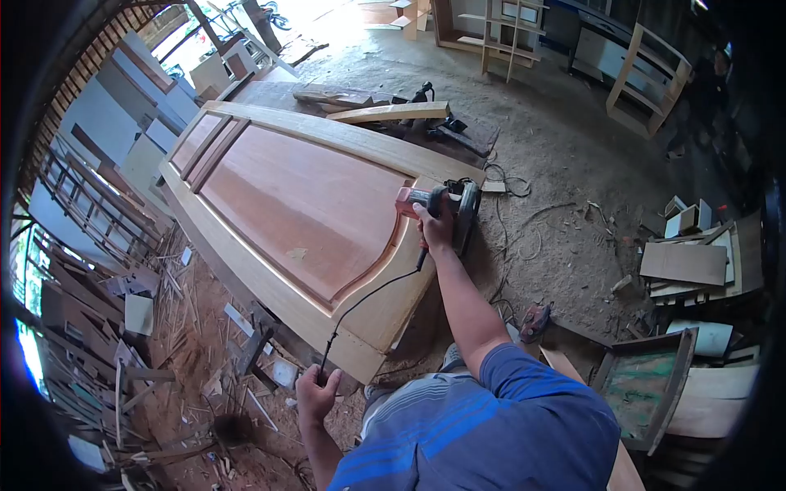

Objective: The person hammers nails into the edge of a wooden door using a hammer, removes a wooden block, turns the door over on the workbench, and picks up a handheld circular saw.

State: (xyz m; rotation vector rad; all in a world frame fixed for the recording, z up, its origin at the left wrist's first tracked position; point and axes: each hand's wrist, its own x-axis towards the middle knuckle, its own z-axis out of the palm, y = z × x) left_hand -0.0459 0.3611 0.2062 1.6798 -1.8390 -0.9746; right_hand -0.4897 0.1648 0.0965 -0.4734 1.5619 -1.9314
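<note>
My right hand [434, 226] is closed around the handle of a red and black corded power tool [417, 199], whose exact kind I cannot make out. The tool sits at the right-hand edge of a large wooden panel door [303, 209] that lies flat, with pale framing and reddish inset panels. From the tool a black power cord [370, 292] loops over the door's near end. Low on the left, beside the door's near corner, my left hand [317, 394] is closed on that cord. The door hides the tool's underside.
Lumber [393, 112] and dark tools lie beyond the door. Cables [512, 237] and a red tool [535, 321] are on the dirt floor to the right. Wood scraps [184, 327] litter the left. Stacked boards [684, 263] and a green-stained frame [647, 385] stand at right.
</note>
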